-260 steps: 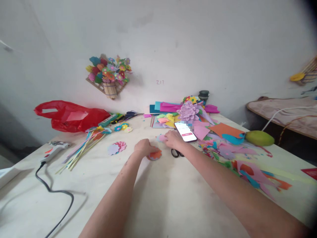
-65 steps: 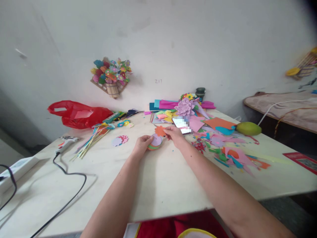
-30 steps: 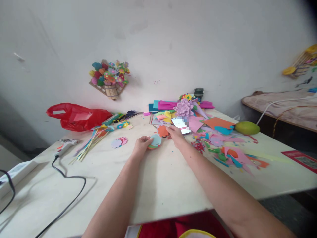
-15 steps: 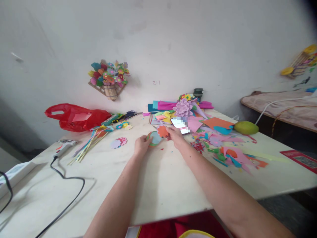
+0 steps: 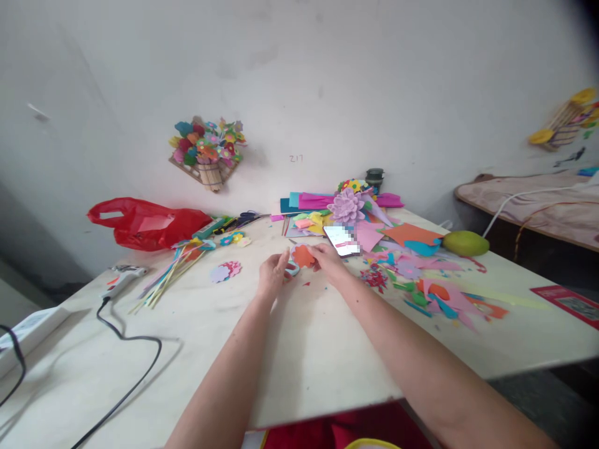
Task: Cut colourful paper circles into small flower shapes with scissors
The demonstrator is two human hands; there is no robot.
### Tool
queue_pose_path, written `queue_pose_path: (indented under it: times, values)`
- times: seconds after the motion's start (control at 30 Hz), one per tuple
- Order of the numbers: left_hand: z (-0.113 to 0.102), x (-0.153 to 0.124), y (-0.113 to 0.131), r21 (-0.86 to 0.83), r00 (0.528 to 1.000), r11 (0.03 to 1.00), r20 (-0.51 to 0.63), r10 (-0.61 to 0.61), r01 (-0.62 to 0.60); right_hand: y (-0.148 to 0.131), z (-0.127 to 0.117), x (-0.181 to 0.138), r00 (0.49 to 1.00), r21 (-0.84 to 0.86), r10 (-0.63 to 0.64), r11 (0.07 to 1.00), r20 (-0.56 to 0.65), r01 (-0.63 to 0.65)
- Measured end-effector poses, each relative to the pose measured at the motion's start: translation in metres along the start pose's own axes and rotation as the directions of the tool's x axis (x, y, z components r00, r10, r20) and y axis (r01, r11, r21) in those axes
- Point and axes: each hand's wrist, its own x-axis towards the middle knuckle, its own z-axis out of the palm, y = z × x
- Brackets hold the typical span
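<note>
Over the middle of the table my right hand [image 5: 326, 262] pinches an orange scalloped flower cutout [image 5: 303, 256] by its right edge. My left hand [image 5: 274, 273] is closed just to the left, with its thumb up near the cutout's edge. A light-blue cutout [image 5: 292, 269] shows by the left fingers, partly covered by the orange one and the hand. Small red and blue scraps [image 5: 307, 284] lie below the hands. A phone [image 5: 337, 239] with a lit screen rests beyond my right hand.
Coloured foam scraps [image 5: 437, 299] and a green mango-like fruit [image 5: 465, 243] lie to the right. On the left are a pile of scalloped cutouts [image 5: 225, 272], thin sticks [image 5: 168, 280], a red plastic bag [image 5: 140, 224], and a glue gun [image 5: 124, 280] with a trailing black cord.
My hands have come closer together. The orange cutout has shifted slightly left and down, over the light-blue piece, which now shows less.
</note>
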Motion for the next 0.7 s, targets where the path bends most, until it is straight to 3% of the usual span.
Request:
queue_pose_path:
  times: [0.13,0.27,0.5,0.7]
  values:
    - [0.000,-0.002,-0.004,-0.088,0.995,0.996,0.099,-0.022,0.031,0.001,0.004,-0.003,0.998,-0.062,-0.042,0.997,0.046,0.045]
    - [-0.003,-0.003,-0.007,-0.111,0.996,0.992,0.076,-0.048,0.057,-0.002,0.007,-0.009,0.989,-0.063,-0.071,0.995,0.127,0.079]
    - [-0.009,-0.001,-0.010,-0.119,0.995,0.991,0.077,-0.056,0.065,-0.006,0.002,-0.010,0.973,0.032,0.108,0.993,0.206,-0.117]
    - [-0.009,0.001,-0.014,-0.157,0.994,0.984,0.081,-0.073,0.086,0.002,-0.003,-0.006,0.945,-0.058,0.129,0.991,0.302,-0.117]
